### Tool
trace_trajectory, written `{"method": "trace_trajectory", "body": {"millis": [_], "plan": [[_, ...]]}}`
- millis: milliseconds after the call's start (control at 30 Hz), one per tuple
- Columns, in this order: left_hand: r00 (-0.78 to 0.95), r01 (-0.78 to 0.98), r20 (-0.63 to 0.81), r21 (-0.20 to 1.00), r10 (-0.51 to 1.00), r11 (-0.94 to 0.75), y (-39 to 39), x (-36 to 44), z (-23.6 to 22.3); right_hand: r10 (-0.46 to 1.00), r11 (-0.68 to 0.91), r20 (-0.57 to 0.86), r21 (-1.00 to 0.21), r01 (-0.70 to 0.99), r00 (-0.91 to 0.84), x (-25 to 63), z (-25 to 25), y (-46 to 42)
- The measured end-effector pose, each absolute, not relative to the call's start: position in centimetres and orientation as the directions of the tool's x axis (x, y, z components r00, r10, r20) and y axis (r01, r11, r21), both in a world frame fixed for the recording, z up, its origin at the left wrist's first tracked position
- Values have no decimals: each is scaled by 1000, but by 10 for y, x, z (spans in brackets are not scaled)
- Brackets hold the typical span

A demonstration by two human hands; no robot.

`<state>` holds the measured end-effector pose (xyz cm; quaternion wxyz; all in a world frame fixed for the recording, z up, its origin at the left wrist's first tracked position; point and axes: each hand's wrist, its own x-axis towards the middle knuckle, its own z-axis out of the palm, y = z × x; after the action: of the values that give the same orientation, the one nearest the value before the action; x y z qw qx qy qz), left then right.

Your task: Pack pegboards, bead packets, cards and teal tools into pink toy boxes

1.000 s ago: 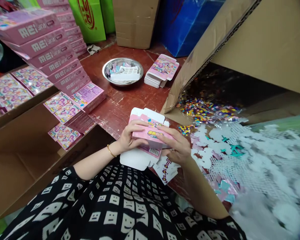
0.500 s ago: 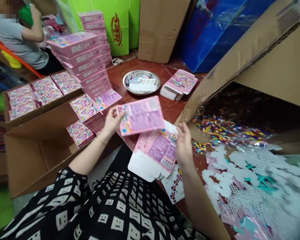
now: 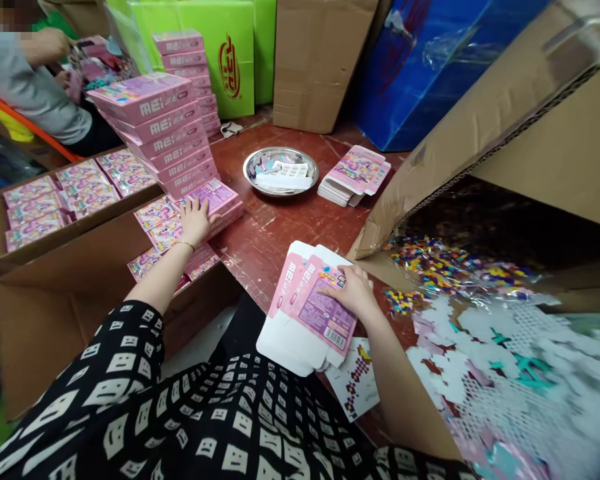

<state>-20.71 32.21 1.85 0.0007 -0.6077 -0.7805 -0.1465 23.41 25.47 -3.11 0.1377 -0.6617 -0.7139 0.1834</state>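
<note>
Nearest the body, the right hand (image 3: pixel 359 293) is now settling over the flattened cartons (image 3: pixel 327 313), where a moment ago it was hovering open beside them; its fingers are lying across the printed upper face, though whether they are pinching it I cannot tell; a printed sheet (image 3: pixel 356 383) is showing just below. Farther forward and to the left, the left hand (image 3: pixel 195 223), lately carrying a closed pink box through the air, is spreading its fingers palm down, apparently gripping nothing; it is reaching over the near end of the pink box (image 3: pixel 220 195) and the small printed packs (image 3: pixel 156 212) beside it, so the carried box seems to be set down and that hand freed. The flattened cartons are lying under the right hand, well apart from the left; beyond, the metal bowl (image 3: pixel 280 193) is sitting on the red table (image 3: pixel 260 233), between the tall box stack (image 3: pixel 167 143) and another carton pile (image 3: pixel 357 168).
</note>
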Motion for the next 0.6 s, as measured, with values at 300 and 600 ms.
{"method": "trace_trajectory", "body": {"millis": [300, 600], "plan": [[396, 762, 444, 329, 804, -557, 215, -40, 28, 979, 103, 1, -865, 491, -203, 245, 44, 266], [492, 105, 317, 903, 811, -416, 184, 19, 84, 585, 692, 809, -464, 554, -53, 219, 140, 186]]}}
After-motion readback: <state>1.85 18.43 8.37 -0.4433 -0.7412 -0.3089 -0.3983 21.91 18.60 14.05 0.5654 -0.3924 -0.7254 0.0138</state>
